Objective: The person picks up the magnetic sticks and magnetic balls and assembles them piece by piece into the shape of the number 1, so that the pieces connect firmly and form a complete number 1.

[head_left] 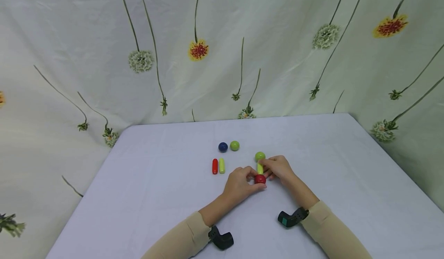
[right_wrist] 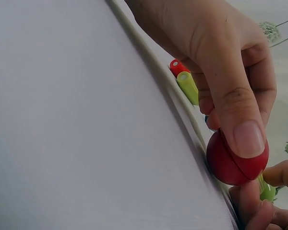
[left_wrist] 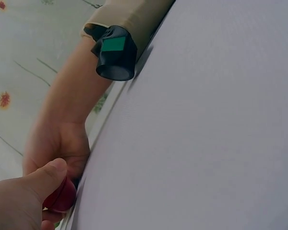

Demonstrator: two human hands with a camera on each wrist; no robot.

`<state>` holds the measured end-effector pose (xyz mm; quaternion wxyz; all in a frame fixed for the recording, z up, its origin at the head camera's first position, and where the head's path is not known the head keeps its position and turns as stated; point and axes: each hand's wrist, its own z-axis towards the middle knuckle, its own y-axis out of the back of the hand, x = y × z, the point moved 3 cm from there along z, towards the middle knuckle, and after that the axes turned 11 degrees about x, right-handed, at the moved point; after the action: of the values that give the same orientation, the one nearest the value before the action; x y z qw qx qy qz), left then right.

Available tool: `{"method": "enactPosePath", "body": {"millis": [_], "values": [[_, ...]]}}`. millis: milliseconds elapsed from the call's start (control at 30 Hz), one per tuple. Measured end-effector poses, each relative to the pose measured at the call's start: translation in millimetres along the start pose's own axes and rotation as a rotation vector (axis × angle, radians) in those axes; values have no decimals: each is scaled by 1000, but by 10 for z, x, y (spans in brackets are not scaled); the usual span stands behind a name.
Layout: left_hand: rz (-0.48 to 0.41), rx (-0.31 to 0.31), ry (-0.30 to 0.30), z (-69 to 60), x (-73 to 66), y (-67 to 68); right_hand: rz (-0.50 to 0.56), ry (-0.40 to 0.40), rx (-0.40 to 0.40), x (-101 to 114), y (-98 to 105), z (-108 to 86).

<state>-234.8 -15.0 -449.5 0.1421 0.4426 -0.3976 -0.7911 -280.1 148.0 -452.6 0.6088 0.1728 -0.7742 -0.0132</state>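
Note:
A red ball [head_left: 260,179] lies on the table, pinched between the thumb and fingers of my left hand [head_left: 239,184]. Directly behind it is a yellow-green stick [head_left: 260,169], with a green ball [head_left: 259,156] at its far end; the three form a line. My right hand [head_left: 280,169] grips the stick from the right side. In the right wrist view, the left thumb presses on the red ball [right_wrist: 233,160], and the fingertips of my right hand [right_wrist: 278,196] are beside it at the stick. The left wrist view shows the red ball [left_wrist: 62,195] under the left thumb.
To the left on the white table [head_left: 156,182] lie a red stick [head_left: 215,166] and a yellow-green stick [head_left: 222,165] side by side. Behind them are a dark blue ball [head_left: 223,147] and another green ball [head_left: 234,145]. A flower-patterned cloth [head_left: 215,81] hangs behind the table.

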Motion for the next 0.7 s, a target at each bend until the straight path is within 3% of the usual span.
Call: {"method": "enactPosePath", "body": {"millis": [333,467,700], "values": [[-31,-32,3,7,32,-23,4,2,12,0,-1,-8],[-95,-23,59,29,58,-22,7,-5,12,-3,1,-3],[-293,-1,178,117,121,-11,11,-14,11,5,-4,-1]]}}
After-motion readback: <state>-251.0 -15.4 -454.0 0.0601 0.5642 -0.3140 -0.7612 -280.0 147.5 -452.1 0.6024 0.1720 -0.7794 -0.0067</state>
